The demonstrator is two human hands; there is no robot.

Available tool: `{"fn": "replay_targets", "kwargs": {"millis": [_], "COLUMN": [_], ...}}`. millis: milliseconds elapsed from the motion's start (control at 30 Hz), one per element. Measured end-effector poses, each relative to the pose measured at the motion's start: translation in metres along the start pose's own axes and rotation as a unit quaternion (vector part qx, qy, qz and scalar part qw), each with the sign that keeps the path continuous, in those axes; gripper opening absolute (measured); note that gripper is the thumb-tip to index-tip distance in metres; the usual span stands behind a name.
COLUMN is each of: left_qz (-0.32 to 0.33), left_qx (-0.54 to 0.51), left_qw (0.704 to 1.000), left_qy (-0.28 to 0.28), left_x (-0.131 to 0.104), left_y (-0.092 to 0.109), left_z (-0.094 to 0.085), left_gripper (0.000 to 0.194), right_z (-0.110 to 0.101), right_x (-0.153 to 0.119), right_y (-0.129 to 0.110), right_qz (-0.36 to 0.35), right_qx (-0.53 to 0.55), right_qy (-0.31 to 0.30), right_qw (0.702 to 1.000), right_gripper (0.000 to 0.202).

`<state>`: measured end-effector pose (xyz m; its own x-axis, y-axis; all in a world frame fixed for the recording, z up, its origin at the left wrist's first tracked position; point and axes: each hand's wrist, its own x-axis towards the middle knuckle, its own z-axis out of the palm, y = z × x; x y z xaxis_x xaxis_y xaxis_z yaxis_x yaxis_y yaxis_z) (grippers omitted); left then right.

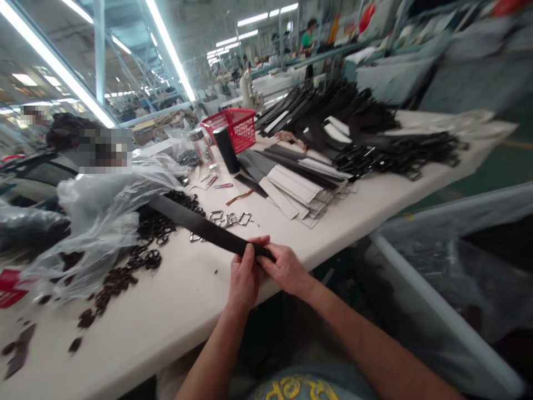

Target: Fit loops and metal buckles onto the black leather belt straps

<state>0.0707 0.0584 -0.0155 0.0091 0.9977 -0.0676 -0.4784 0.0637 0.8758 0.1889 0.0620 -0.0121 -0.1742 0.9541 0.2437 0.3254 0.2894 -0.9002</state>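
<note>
A long black strap [204,226], which looks like a belt, runs from my hands out over the table toward the far left. My left hand [245,273] grips it near its close end, thumb on top. Close beside it, my right hand [287,269] pinches the very end of the strap, its fingertips partly hidden. Beyond the strap lie several silver square buckles [231,219]. Next to its far part is a heap of black rings or loops [156,222]. Small dark brown pieces [114,289] are scattered to the left.
White-ended strips [291,189] and a pile of black straps with buckles [358,122] cover the table's right side. A red basket [237,129] and a dark cylinder [226,150] stand at the back. Clear plastic bags [112,194] lie left, near a person. A cart with a pale rail [441,311] stands right.
</note>
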Motion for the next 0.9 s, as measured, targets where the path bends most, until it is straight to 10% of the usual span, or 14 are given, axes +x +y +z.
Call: {"fn": "replay_targets", "kwargs": {"millis": [333,633,900], "left_qz": [-0.006,0.002,-0.051], "left_qx": [0.066,0.196,-0.049], "left_qw": [0.996,0.98,0.995], "left_qy": [0.067,-0.034,-0.063], "left_x": [0.013,0.02,0.013], "left_y": [-0.006,0.006,0.005], "left_z": [0.005,-0.002,0.002], "left_gripper": [0.039,0.038,0.057], "right_z": [0.001,0.002,0.002], "right_x": [-0.001,-0.003,0.003], "right_y": [-0.012,-0.001,0.005], "right_qz": [-0.021,-0.027,0.04], "right_qx": [0.043,0.048,0.031], "right_qy": [0.019,0.054,0.039], "right_qw": [0.999,0.997,0.998], "right_gripper": [0.041,0.032,0.018]}}
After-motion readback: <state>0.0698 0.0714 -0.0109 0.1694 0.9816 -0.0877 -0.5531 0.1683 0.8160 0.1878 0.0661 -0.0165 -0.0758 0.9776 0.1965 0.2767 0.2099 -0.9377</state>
